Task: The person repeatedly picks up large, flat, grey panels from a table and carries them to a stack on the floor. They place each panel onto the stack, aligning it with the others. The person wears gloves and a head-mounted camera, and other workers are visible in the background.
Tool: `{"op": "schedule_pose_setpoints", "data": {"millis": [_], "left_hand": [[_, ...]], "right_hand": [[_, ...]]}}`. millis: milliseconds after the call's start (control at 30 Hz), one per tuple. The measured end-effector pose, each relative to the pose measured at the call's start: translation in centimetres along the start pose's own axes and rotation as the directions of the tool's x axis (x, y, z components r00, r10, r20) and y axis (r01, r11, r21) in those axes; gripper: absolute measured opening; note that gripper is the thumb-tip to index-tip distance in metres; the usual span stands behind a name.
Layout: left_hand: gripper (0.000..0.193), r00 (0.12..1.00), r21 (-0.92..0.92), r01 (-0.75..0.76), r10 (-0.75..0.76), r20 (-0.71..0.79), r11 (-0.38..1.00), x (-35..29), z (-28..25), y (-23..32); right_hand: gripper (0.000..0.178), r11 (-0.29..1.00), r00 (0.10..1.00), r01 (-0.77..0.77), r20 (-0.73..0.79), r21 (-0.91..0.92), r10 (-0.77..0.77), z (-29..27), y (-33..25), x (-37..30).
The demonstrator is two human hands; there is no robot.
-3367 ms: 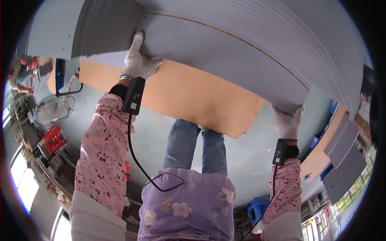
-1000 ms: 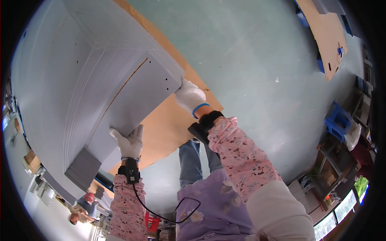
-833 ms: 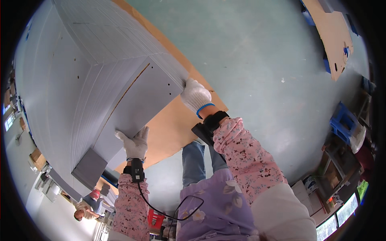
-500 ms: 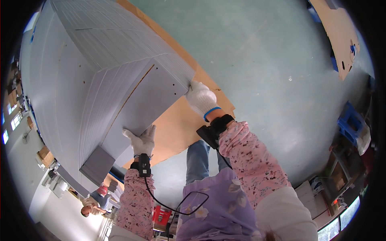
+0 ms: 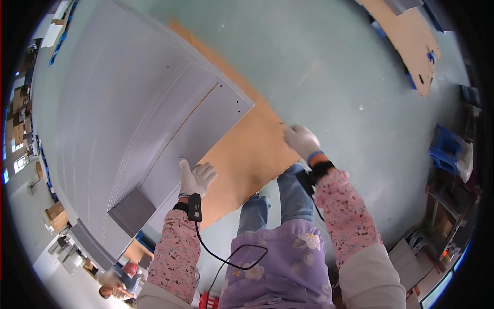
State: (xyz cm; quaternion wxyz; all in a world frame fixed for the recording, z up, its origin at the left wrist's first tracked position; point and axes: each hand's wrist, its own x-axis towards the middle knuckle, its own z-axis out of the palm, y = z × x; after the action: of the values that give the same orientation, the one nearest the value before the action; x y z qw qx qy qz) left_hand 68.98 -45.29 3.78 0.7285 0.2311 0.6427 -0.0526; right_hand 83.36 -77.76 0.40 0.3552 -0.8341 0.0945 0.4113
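A stack of large grey panels [image 5: 128, 103] fills the left side. The uppermost one has a brown groove [image 5: 180, 120] and a few small dark holes near its corner. By the near edge of this stack is my left hand [image 5: 197, 178] in a white knitted glove, thumb and fingers spread, holding nothing; I cannot tell whether it touches the edge. My right hand [image 5: 302, 141], gloved too and slightly blurred, hovers off the panels above the right edge of a brown board [image 5: 242, 149], empty with its fingers loosely bent.
The brown board lies under the stack. A small dark grey panel [image 5: 132, 212] is at the stack's near left. Blue plastic stools [image 5: 445, 149] stand at the right, another brown board [image 5: 401, 41] at the far right. A person [image 5: 121, 286] is at the lower left.
My right hand has let go of the panel corner and moved right. The upper panel's raised, bent-looking far part now lies flat on the stack. My left hand has shifted slightly right.
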Motion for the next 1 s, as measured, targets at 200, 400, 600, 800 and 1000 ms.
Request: {"op": "schedule_pose_setpoints", "data": {"millis": [200,400,600,800,1000], "left_hand": [[0.048,0.994,0.47,-0.011,-0.042,0.102,0.883,-7.5,-1.7,-0.4],[0.036,0.681,0.658,0.065,-0.515,0.52,0.75,-9.4,-10.6,3.3],[0.046,0.913,0.731,-0.139,-0.199,0.356,0.668,-20.2,-0.4,-2.8],[0.048,0.427,0.871,-0.293,-0.761,0.489,0.395,-28.8,12.9,-18.6],[0.047,0.593,0.893,-0.436,-0.711,0.378,0.112,-42.4,17.4,-44.2]], "right_hand": [[0.019,0.803,0.987,-0.113,-0.158,-0.585,0.023,-3.0,20.8,-18.9],[0.027,0.66,0.72,-0.593,-0.064,0.462,0.691,0.5,30.6,-41.6],[0.03,0.449,0.701,-0.432,-0.022,0.782,0.713,4.1,32.0,-54.8],[0.033,0.263,0.723,-0.163,-0.067,0.951,0.688,7.0,35.9,-63.4],[0.034,0.005,0.486,0.065,-0.037,0.998,0.873,15.0,49.1,-76.3]]}}
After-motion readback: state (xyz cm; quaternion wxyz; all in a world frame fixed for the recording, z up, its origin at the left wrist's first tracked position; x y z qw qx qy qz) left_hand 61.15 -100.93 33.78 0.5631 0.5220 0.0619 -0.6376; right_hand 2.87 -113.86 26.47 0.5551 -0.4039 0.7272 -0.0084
